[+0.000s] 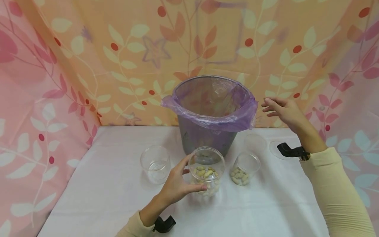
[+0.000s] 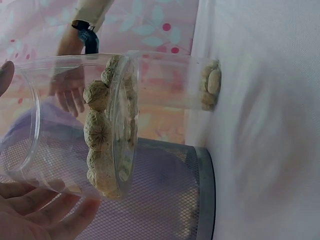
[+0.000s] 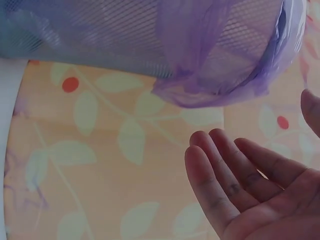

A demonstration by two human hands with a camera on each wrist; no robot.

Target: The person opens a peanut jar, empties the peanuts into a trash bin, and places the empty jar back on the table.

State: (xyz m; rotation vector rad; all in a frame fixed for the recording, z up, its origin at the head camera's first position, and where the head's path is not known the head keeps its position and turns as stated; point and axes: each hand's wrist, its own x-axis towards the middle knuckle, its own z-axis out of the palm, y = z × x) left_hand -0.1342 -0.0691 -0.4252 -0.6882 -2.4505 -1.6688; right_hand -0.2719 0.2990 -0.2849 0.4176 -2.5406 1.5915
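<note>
My left hand (image 1: 177, 184) grips a clear plastic cup (image 1: 206, 161) round its side, thumb in front. Unshelled peanuts (image 2: 98, 132) cover the bottom of this cup, which hangs above the table in the left wrist view. Behind it stands a mesh wastebasket (image 1: 189, 138) lined with a purple plastic bag (image 1: 207, 121) folded over the rim. To the right of the bin's rim, my right hand (image 1: 285, 110) is raised, and it holds nothing. In the right wrist view its fingers (image 3: 212, 185) are loosely extended, apart from the bag.
A second clear cup (image 1: 248, 161) with some peanuts stands right of the held cup. On the left is a clear cup (image 1: 155, 164) without peanuts. Two clear round lids (image 1: 255, 143) lie behind on the white-covered table (image 1: 103, 204). Patterned curtains (image 1: 124, 75) enclose the back and sides.
</note>
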